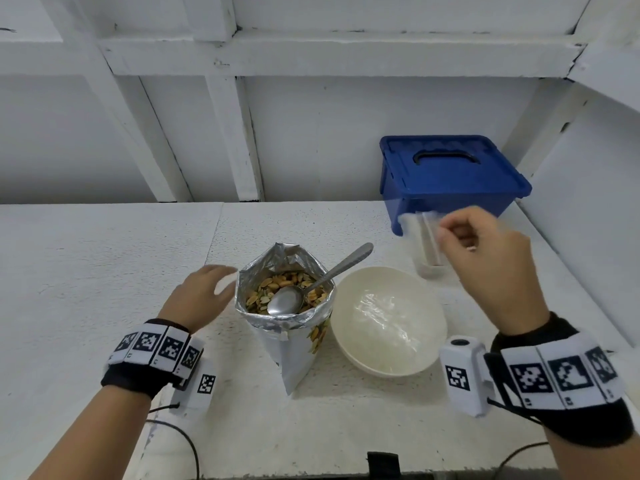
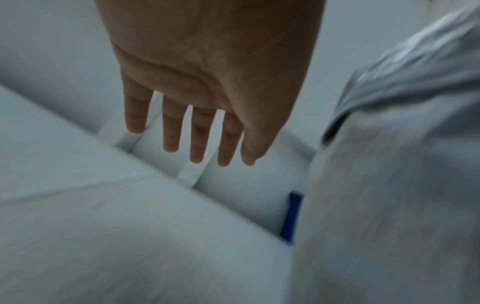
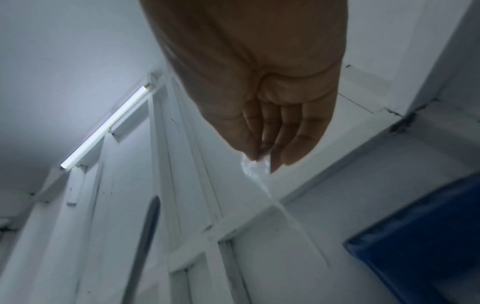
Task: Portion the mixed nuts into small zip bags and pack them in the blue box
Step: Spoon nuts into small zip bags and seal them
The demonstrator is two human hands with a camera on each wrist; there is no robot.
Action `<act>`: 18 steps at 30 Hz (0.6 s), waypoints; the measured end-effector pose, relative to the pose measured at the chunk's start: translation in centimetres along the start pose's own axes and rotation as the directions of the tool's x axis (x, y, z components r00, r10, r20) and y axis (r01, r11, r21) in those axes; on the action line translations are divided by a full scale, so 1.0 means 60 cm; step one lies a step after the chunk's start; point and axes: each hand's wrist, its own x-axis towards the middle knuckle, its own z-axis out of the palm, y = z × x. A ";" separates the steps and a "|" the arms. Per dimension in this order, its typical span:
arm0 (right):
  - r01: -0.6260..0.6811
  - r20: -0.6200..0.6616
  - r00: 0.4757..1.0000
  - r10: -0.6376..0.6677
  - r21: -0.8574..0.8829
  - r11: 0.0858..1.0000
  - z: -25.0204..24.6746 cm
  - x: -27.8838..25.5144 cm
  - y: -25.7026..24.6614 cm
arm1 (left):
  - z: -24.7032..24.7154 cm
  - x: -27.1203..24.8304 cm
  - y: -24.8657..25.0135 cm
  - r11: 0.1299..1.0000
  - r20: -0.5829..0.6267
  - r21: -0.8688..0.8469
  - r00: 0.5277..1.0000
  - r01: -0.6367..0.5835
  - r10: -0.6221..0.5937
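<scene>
Head view: right hand [image 1: 491, 258] pinched a clear, blurred small zip bag [image 1: 420, 233] before the lidded blue plastic box [image 1: 450, 174].
Left wrist view: left hand [image 2: 207, 82] was empty, fingers [image 2: 171, 127] straight, spread.

motion-blurred: clear zip bag [image 1: 420, 233] pinched in right hand [image 1: 485, 258], its outline smeared. masked by that bag and hand: front of blue box [image 1: 446, 174]. smeared beyond reading in left wrist view: nut bag [image 2: 389, 185].

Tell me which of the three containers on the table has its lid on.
The blue box, at the back right: its handled lid sits closed on top. The foil nut bag gapes open with a spoon inside, and the cream bowl has no lid.
</scene>
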 end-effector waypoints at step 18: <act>0.018 0.169 0.977 -0.130 0.543 0.839 0.086 -0.027 -0.146 | -0.129 -0.080 0.209 0.781 -0.362 0.100 0.709 -0.616 0.605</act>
